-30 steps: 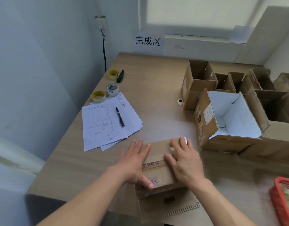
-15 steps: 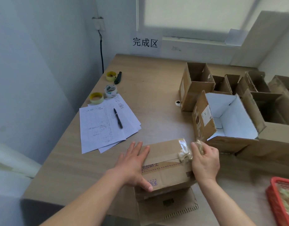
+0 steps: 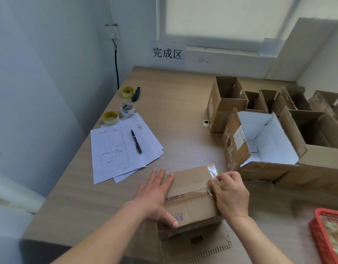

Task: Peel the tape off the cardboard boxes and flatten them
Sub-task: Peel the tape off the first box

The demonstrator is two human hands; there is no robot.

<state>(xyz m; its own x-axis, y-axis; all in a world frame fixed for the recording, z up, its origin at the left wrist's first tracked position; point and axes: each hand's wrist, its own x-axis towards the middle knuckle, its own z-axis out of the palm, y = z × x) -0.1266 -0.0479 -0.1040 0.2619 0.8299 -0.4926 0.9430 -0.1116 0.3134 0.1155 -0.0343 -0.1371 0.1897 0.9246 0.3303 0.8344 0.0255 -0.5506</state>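
Papers [image 3: 118, 149] with a pen [image 3: 136, 139] lay far left on the table [image 3: 175, 111]. My left hand [image 3: 154, 197] pressed flat, fingers straight, on the sealed box [image 3: 191, 202] at the near edge. My right hand [image 3: 229, 195] pinched the clear tape [image 3: 213, 171] at its right corner. Opened boxes [image 3: 259, 134] stood beyond, right.

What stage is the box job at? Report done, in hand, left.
Done: nothing flattened is visible; opened boxes stand upright at the right.
In hand: left hand presses the sealed box down; right hand pinches its tape at the far edge.
Left: finish peeling, then flatten every box.
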